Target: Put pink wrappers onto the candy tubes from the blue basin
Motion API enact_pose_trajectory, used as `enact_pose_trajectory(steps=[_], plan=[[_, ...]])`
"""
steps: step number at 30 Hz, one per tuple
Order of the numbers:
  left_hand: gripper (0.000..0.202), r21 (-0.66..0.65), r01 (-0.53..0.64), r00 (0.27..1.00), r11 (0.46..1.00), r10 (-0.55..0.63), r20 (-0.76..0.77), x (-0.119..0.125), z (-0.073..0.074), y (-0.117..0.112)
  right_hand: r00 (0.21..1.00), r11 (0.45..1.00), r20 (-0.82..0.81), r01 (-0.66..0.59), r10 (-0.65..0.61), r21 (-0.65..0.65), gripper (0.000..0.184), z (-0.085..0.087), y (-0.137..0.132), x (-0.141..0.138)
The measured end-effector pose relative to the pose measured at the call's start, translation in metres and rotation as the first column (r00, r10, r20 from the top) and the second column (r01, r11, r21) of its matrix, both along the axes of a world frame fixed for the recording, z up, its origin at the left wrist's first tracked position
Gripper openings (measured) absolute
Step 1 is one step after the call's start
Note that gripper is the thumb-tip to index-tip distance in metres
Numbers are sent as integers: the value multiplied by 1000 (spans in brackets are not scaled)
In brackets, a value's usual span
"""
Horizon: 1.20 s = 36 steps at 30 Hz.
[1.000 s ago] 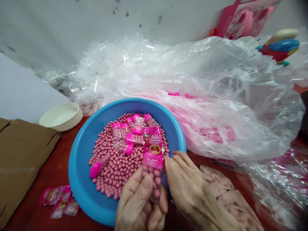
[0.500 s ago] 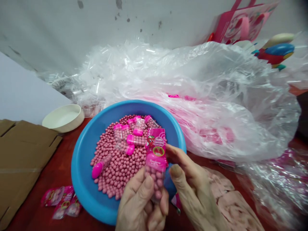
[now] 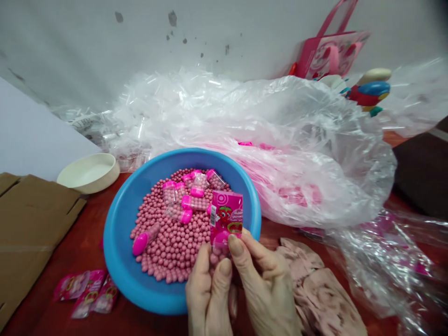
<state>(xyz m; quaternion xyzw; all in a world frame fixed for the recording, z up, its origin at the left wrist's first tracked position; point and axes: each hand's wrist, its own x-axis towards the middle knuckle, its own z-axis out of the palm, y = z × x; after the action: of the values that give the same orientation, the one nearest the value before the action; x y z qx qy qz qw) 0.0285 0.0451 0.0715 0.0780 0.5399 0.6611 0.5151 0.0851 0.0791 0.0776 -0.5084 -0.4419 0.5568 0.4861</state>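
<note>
Your left hand [image 3: 212,301] and right hand [image 3: 268,289] hid the near-right rim of the round blue plastic basin [image 3: 114,270] and the lower end of the glossy pink plastic packet [image 3: 224,212] held over it. Both hands' fingers clamped that packet. Small pink balls [image 3: 168,249] lay inside; crinkled translucent plastic sheeting [image 3: 308,158] behind the basin veiled something pink.

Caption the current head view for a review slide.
Left hand and right hand hold a pink packet by a blue basin of pink balls and tubes.
</note>
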Motion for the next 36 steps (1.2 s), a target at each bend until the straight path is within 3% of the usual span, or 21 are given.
enact_pose_trajectory(steps=[3, 6, 11, 15, 18, 21, 25, 29, 31, 34, 36], plan=[[38, -31, -82, 994, 996, 84, 66, 2, 3, 0, 996, 994, 9, 87, -88, 59, 22, -4, -5, -3], [35, -29, -59, 995, 998, 61, 79, 3, 7, 4, 999, 999, -48, 14, -12, 48, 20, -2, -3, 0], [20, 20, 73, 988, 997, -69, -139, 4, 6, 10, 915, 981, -401, -121, 50, -152, 30, 5, 14, 15], [15, 20, 49, 959, 999, -41, -281, 5, -5, 7, 836, 956, -546, -203, 58, -210, 21, 7, 24, 15], [26, -5, 3, 949, 1000, -5, -316, 4, -13, 2, 840, 953, -541, -194, 38, -234, 20, 9, 22, 10], [30, -55, 31, 935, 998, -49, -352, 4, -15, -2, 896, 957, -445, -145, 20, -249, 21, 11, 15, 6], [21, -84, -19, 790, 996, -37, -612, 8, -6, 3, 925, 960, -379, -138, 37, -244, 23, 11, 7, 8], [9, 63, 7, 711, 998, 39, -702, 12, 3, 10, 795, 928, -606, -227, 2, -295, 21, 10, 8, 16], [17, 144, 48, 738, 988, 63, -672, 10, 6, 8, 728, 894, -685, -297, -16, -337, 26, 10, 11, 21], [36, 263, 194, 827, 945, -14, -561, -2, 9, -1, 661, 847, -749, -380, -33, -372, 30, 9, 14, 27], [28, 284, 165, 820, 944, 29, -572, -15, 12, -5, 629, 833, -776, -406, -45, -377, 29, 9, 13, 28]])
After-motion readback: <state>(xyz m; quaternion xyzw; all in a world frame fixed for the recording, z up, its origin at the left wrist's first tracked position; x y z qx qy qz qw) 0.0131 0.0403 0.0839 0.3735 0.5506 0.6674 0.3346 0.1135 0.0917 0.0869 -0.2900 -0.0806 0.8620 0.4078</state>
